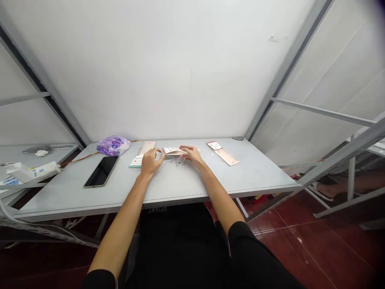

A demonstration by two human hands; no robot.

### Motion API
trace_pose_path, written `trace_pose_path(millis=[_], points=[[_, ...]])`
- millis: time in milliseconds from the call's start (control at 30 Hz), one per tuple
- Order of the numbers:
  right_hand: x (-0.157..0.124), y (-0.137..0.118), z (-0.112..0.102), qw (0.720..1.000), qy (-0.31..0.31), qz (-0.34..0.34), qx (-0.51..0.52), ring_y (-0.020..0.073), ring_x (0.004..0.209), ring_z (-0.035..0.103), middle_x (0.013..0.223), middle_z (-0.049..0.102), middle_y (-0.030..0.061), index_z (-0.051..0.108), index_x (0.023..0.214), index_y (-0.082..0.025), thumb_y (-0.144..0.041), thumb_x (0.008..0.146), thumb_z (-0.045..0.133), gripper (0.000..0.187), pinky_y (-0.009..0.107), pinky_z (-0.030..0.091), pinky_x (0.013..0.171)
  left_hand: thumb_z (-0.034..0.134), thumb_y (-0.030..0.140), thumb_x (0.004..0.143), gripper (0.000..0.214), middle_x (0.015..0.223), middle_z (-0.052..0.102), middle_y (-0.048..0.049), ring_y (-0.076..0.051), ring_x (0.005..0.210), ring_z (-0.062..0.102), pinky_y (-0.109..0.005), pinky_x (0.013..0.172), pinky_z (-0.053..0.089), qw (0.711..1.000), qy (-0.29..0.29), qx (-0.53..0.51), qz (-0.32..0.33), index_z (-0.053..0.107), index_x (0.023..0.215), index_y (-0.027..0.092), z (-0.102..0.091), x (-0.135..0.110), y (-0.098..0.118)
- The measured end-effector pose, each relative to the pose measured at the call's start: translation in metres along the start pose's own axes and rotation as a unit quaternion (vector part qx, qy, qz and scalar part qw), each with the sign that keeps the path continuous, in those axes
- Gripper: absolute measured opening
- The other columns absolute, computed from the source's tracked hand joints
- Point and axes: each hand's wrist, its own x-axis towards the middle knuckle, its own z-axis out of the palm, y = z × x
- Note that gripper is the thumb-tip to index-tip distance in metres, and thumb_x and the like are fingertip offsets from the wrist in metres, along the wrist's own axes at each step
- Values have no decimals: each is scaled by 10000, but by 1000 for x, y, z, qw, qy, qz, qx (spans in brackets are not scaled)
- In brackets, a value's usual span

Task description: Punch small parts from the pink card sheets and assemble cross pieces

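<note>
Left hand, at centre frame on a grey surface, has its fingers curled, pinching the left end of a small tan paper packet. Right hand grips the right end, fingers bent over it. What the packet contains cannot be told. From the left lie a purple wipes pack, a dark phone, a teal-edged slip beside the left hand, and, further right, a long tan strip.
</note>
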Motion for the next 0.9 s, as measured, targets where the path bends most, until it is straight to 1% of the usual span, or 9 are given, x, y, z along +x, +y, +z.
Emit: trace_pose_path(millis=[100,233,333,433,500,533,600,700,900], points=[[-6,7,15,993,-112,30,-33,137,618,705,1089,762,97,773,1011,-176,-273,780,792,251,202,477,425,674,514,856,359,866,621,-58,-253,911,604,-353,895,449,998,-39,4,53,707,1057,218,2,-1,1],[-9,12,21,983,-176,20,-51,134,619,690,1011,770,87,767,1040,-160,-324,754,817,333,194,467,433,669,453,869,317,1015,677,-79,-247,955,632,-359,925,474,988,-117,-23,96,722,1086,229,6,-2,-2],[-9,12,19,983,-168,-9,-73,118,598,662,1078,757,96,752,1071,-165,-364,744,815,388,208,472,448,606,386,908,244,964,707,-70,-227,886,649,-347,879,489,988,-124,-40,79,740,1028,221,7,-2,-3],[-9,11,12,981,-72,-116,-139,80,543,592,1050,737,68,754,1017,-190,-360,789,753,285,216,459,480,604,350,899,204,923,731,-65,-223,857,663,-344,866,491,995,-84,-51,33,759,937,224,7,0,-3],[-7,9,4,956,5,-201,-212,80,559,556,947,714,35,761,925,-200,-312,819,695,168,224,469,545,623,336,874,190,902,737,-66,-223,823,662,-351,861,493,997,-55,-51,-11,772,896,220,6,1,-3],[-6,9,-2,939,21,-228,-256,88,585,550,898,698,23,766,888,-204,-277,817,681,133,232,478,590,635,337,863,191,887,737,-69,-224,803,658,-357,859,495,997,-46,-49,-31,780,881,215,6,2,-4],[-3,9,-13,903,-14,-239,-356,107,639,542,843,674,7,791,874,-218,-214,769,714,131,249,486,678,658,356,843,206,858,736,-72,-226,771,648,-367,852,497,996,-34,-47,-61,798,863,207,6,3,-6],[2,12,-25,859,-105,-206,-456,133,723,561,872,667,11,830,935,-254,-216,717,808,222,271,476,757,680,386,826,229,840,737,-73,-231,765,647,-368,849,497,995,-31,-54,-84,823,865,212,6,4,-9],[7,19,-27,860,-122,-188,-458,143,803,587,1003,653,32,829,886,-263,-267,810,801,82,272,473,786,716,427,793,249,837,756,-70,-237,785,664,-357,830,502,987,-44,-85,-129,840,872,226,5,5,-11]])
